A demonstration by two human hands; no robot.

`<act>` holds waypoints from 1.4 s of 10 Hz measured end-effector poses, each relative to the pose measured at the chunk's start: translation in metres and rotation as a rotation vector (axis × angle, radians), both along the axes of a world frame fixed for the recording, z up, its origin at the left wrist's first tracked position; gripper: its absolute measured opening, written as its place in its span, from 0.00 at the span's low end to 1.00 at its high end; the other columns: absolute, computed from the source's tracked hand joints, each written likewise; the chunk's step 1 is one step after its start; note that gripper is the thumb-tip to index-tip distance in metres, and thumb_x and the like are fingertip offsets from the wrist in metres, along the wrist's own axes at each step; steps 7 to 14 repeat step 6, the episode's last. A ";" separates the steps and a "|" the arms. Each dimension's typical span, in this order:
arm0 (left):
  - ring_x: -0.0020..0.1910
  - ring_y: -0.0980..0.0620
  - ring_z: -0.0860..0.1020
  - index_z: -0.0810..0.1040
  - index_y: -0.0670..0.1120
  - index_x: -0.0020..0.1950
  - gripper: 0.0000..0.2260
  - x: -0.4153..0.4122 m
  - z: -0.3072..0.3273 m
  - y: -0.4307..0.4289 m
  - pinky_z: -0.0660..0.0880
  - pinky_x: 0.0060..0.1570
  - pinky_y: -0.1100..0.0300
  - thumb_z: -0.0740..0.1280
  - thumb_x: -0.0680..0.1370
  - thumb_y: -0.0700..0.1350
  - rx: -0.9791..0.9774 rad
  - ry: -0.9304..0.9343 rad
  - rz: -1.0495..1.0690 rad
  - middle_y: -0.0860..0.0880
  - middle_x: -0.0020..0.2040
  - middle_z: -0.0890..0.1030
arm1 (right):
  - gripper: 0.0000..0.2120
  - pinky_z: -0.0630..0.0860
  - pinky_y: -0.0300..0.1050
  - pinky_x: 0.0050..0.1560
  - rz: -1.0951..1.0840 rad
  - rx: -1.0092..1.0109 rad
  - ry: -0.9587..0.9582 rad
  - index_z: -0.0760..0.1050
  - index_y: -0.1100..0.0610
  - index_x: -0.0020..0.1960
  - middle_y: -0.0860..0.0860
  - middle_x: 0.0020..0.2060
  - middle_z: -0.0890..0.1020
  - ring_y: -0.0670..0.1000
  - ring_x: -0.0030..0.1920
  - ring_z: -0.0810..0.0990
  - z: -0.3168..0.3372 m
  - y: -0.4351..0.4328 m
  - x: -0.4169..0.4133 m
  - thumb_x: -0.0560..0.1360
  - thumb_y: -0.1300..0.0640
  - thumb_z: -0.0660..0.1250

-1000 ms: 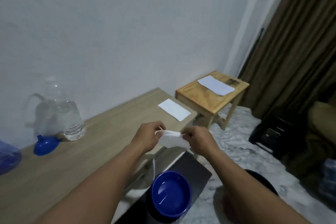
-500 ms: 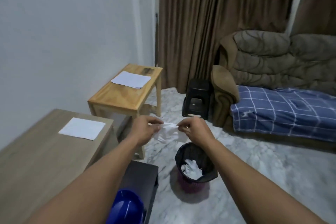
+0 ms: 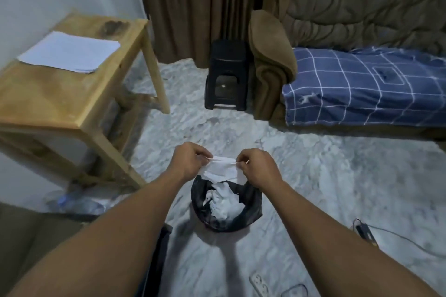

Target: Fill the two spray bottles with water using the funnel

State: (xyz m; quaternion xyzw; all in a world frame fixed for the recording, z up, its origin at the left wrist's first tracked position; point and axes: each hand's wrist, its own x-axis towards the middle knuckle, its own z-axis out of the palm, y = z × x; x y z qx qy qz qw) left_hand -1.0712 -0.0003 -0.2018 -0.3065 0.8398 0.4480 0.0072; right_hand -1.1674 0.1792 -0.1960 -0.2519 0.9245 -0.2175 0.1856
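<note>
My left hand [image 3: 190, 160] and my right hand [image 3: 257, 166] pinch the two ends of a white tissue [image 3: 223, 170] stretched between them. The tissue hangs right above a small bin with a black liner [image 3: 251, 214] on the floor, which holds crumpled white paper [image 3: 223, 204]. No spray bottle, funnel or water jug is in view.
A wooden stool-table [image 3: 60, 101] with a stack of white paper [image 3: 70, 52] stands to the left. A black plastic stool [image 3: 226, 77] and a brown sofa with a blue checked cover [image 3: 362, 89] lie ahead. A power strip [image 3: 259, 284] and a cable [image 3: 395, 236] are on the marble floor.
My view has swung right and down, away from the work table with the jug and blue funnel. Both hands carried the tissue from over the table's edge to above the bin.
</note>
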 end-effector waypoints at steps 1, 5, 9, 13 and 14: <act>0.48 0.53 0.78 0.87 0.46 0.44 0.07 -0.036 -0.063 0.001 0.71 0.43 0.68 0.71 0.76 0.36 -0.006 -0.034 0.016 0.46 0.51 0.85 | 0.06 0.77 0.46 0.43 -0.004 0.053 -0.001 0.84 0.53 0.49 0.53 0.45 0.82 0.53 0.45 0.81 -0.061 -0.004 -0.030 0.78 0.58 0.67; 0.50 0.52 0.81 0.84 0.52 0.53 0.09 -0.075 -0.234 0.018 0.77 0.52 0.60 0.73 0.74 0.42 -0.038 -0.200 0.004 0.52 0.52 0.84 | 0.10 0.77 0.46 0.46 -0.033 0.227 -0.093 0.81 0.51 0.55 0.53 0.51 0.84 0.56 0.52 0.81 -0.220 -0.001 -0.065 0.78 0.60 0.64; 0.53 0.51 0.81 0.83 0.49 0.59 0.13 -0.064 -0.225 0.023 0.76 0.55 0.59 0.72 0.75 0.42 -0.039 -0.208 0.023 0.51 0.55 0.84 | 0.08 0.73 0.45 0.42 0.005 0.253 -0.095 0.81 0.54 0.53 0.54 0.49 0.83 0.57 0.51 0.81 -0.213 0.001 -0.060 0.78 0.59 0.63; 0.53 0.51 0.81 0.83 0.49 0.59 0.13 -0.064 -0.225 0.023 0.76 0.55 0.59 0.72 0.75 0.42 -0.039 -0.208 0.023 0.51 0.55 0.84 | 0.08 0.73 0.45 0.42 0.005 0.253 -0.095 0.81 0.54 0.53 0.54 0.49 0.83 0.57 0.51 0.81 -0.213 0.001 -0.060 0.78 0.59 0.63; 0.53 0.51 0.81 0.83 0.49 0.59 0.13 -0.064 -0.225 0.023 0.76 0.55 0.59 0.72 0.75 0.42 -0.039 -0.208 0.023 0.51 0.55 0.84 | 0.08 0.73 0.45 0.42 0.005 0.253 -0.095 0.81 0.54 0.53 0.54 0.49 0.83 0.57 0.51 0.81 -0.213 0.001 -0.060 0.78 0.59 0.63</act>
